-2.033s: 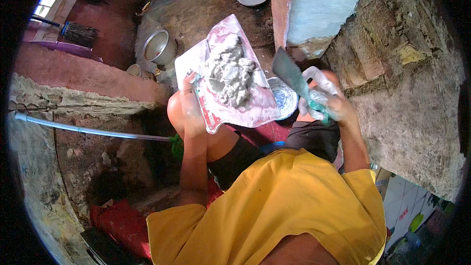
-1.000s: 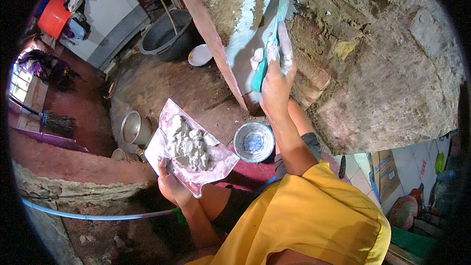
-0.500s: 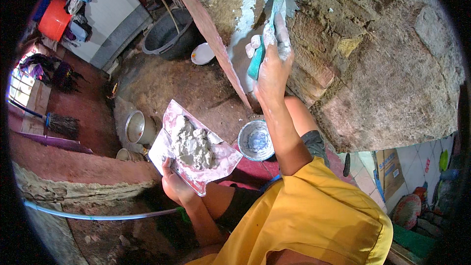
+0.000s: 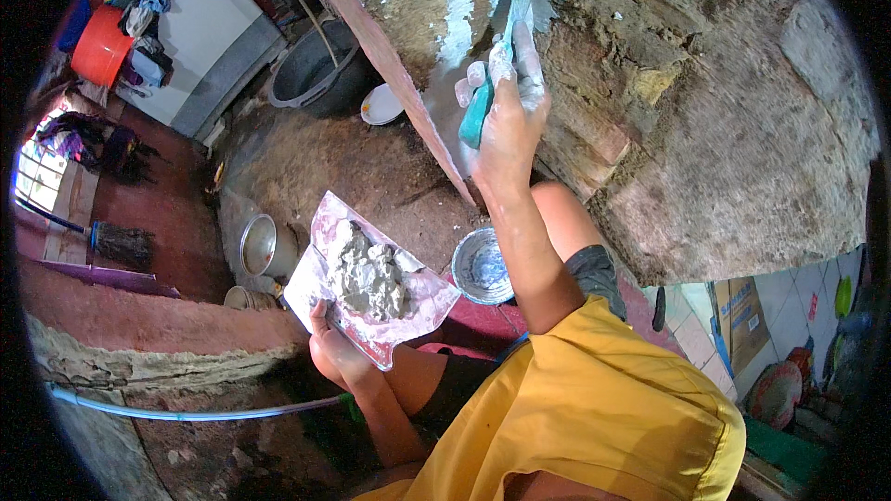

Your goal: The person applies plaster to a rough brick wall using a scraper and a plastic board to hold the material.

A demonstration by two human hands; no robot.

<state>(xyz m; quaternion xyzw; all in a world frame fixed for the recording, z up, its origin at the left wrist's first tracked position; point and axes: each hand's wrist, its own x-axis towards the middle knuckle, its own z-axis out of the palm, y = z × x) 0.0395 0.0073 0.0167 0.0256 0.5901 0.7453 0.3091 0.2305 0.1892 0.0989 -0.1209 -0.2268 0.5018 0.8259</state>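
In my right hand (image 4: 510, 121) is a putty knife (image 4: 476, 116) with a green handle, its blade laid against the rough wall (image 4: 705, 130). White plaster coats the fingers of that hand. Pale, wet-looking plaster (image 4: 455, 14) covers a strip of the wall beside the blade. My left hand (image 4: 336, 348) grips the near edge of a pinkish-white board (image 4: 422, 301), thumb on top and the other fingers hidden beneath. A lumpy heap of grey-white plaster (image 4: 367, 269) sits on this board, held at the left, away from the wall.
A whitish bowl (image 4: 483, 266) smeared inside stands below my right forearm. Farther off are a dark tub (image 4: 320, 83), a white plate (image 4: 380, 105) and a metal pot (image 4: 269, 246). A blue hose (image 4: 195, 416) crosses the lower left. Cardboard (image 4: 741, 320) leans at the right.
My right hand and the putty knife have shifted slightly left along the wall. My left hand and the board stay almost where they were.
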